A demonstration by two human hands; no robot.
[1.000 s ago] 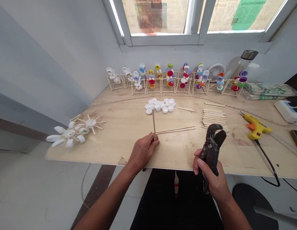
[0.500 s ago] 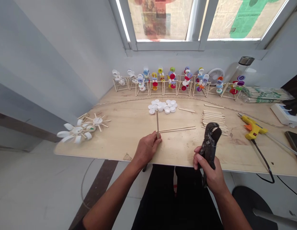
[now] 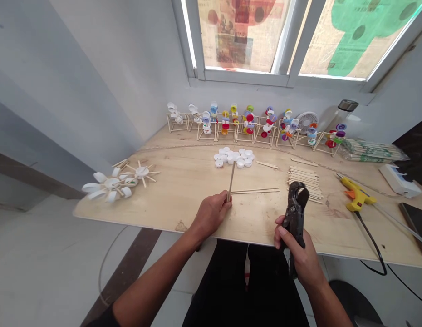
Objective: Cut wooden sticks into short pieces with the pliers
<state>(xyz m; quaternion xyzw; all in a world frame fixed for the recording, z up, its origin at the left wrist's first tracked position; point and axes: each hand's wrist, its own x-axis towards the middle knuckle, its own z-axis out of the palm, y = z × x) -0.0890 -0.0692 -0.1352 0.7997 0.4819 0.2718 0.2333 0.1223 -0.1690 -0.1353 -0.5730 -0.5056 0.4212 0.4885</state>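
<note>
Along a wooden table (image 3: 184,204) under a paper-covered window (image 3: 282,36): a row of small stick frames (image 3: 265,131) carrying coloured bottle caps runs the length of the back edge, with a small white fan (image 3: 306,121) and a bottle with a dark lid (image 3: 343,118) behind its right end. A bundled pack of sticks (image 3: 374,151) lies at the far right, near a yellow hot glue gun (image 3: 356,197) with its black cord. At left lies a pinwheel of white caps and sticks (image 3: 112,184). Mid-table, a cluster of white bottle caps (image 3: 234,157) sits beyond a stack of flat craft sticks (image 3: 304,181).

Left hand (image 3: 211,213), fingers curled and pressed together, pinches the lower end of a thin wooden stick (image 3: 231,181) near the front edge of the table. The stick stands tilted slightly right. Two similar sticks (image 3: 255,191) lie flat just beside that hand.

Right hand (image 3: 294,245) wraps closed around the grips of a dark metal ratcheting pipe cutter (image 3: 295,211), held upright, hooked head up, just over the table's front edge.
</note>
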